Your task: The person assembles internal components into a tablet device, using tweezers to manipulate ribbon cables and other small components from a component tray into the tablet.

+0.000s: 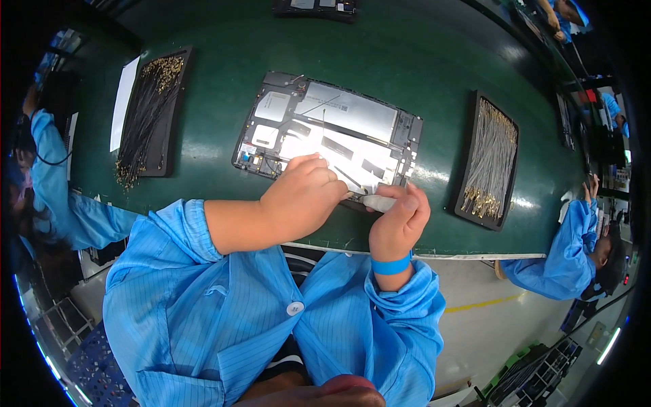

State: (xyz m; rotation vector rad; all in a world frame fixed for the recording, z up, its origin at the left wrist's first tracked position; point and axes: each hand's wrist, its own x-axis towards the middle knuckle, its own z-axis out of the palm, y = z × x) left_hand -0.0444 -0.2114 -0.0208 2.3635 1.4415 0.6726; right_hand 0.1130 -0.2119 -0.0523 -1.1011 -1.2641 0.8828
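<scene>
In front of me on the green bench lies an opened tablet (pixel 349 107) with silver battery panels and bare inner parts showing. My left hand (pixel 305 197) rests over its near edge, fingers curled together and their tips hidden. Close by, at the near right corner, my right hand (pixel 400 220) is closed in a pinch. A short white tapered piece (pixel 380 203) shows at its fingers; whether it is a tool or a finger cover I cannot tell. Thin dark wires cross the tablet's panels. A blue band (pixel 391 264) circles my right wrist.
Left on the bench (pixel 224 41) is a black tray (pixel 178 88) of black cables with gold ends, beside a white sheet (pixel 125 102). A second tray (pixel 514 169) of grey cables stands right. Another device (pixel 315 9) lies at the far edge. Blue-sleeved people sit at both sides.
</scene>
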